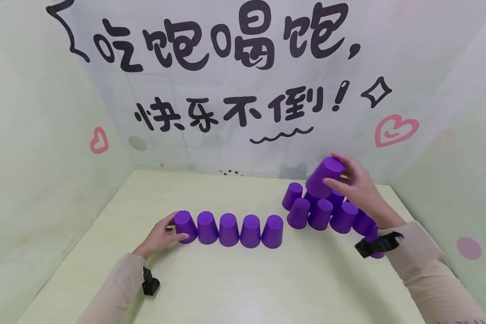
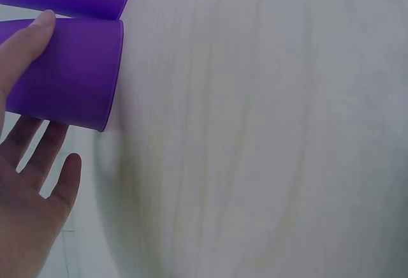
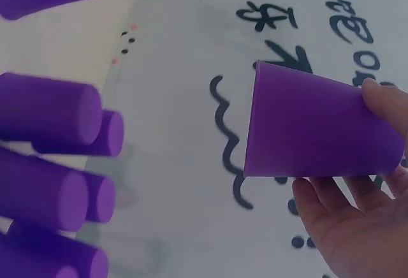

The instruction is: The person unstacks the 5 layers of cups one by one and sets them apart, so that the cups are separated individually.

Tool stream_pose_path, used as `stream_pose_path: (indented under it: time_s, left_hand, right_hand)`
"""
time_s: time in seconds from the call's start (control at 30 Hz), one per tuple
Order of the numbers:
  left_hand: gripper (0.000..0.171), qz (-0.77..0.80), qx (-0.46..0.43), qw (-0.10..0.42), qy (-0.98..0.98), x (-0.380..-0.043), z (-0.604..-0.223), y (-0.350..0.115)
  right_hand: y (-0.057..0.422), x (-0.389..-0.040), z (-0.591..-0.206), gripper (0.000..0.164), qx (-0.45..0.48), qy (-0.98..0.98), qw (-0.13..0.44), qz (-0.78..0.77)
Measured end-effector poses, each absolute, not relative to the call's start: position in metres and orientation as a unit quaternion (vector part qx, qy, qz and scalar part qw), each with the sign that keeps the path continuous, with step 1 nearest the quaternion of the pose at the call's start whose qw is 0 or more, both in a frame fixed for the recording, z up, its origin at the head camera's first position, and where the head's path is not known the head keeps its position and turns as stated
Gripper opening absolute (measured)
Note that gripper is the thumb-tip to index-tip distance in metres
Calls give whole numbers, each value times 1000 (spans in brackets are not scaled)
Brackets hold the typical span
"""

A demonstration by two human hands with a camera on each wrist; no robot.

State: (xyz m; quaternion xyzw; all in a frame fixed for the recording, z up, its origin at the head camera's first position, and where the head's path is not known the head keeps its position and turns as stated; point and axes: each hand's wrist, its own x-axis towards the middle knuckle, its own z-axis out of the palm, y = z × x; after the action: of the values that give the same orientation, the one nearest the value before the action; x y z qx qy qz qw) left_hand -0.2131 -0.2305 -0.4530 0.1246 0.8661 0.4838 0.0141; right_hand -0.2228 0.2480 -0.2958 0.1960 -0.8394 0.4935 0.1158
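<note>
Several purple cups [image 1: 229, 230] stand upside down in a straight row on the table. My left hand [image 1: 160, 235] grips the cup at the row's left end [image 1: 185, 226], thumb on its near side. In the left wrist view that cup [image 2: 70, 74] stands rim to rim with its neighbour, between thumb and fingers. Up at the right, my right hand [image 1: 358, 186] holds another purple cup [image 1: 325, 176], base up and slightly tilted, over a cluster of upside-down cups [image 1: 321, 215]. The right wrist view has this held cup [image 3: 319, 125] away from the others, thumb and fingers around its base end.
The clustered cups stand in rows at the back right, partly hidden behind my right hand and wrist. A pale table [image 1: 235, 283] lies under everything. Behind it rises a wall with black lettering [image 1: 243, 112], and side walls close in at left and right.
</note>
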Motion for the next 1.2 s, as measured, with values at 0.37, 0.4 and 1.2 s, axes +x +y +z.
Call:
stream_pose_path:
  time_s: [0.37,0.4,1.2]
  left_hand:
    - [63,473,133,11,871,-209,-445,-227]
    - [63,476,134,10,869,-211,-448,-229]
    - [68,471,122,13,873,-222,-473,-238]
  right_hand:
    - [320,-198,-359,60,125,-885,127,430]
    - [323,-196,-364,60,121,-887,126,427]
    - [375,-199,-453,63,90,-876,133,455]
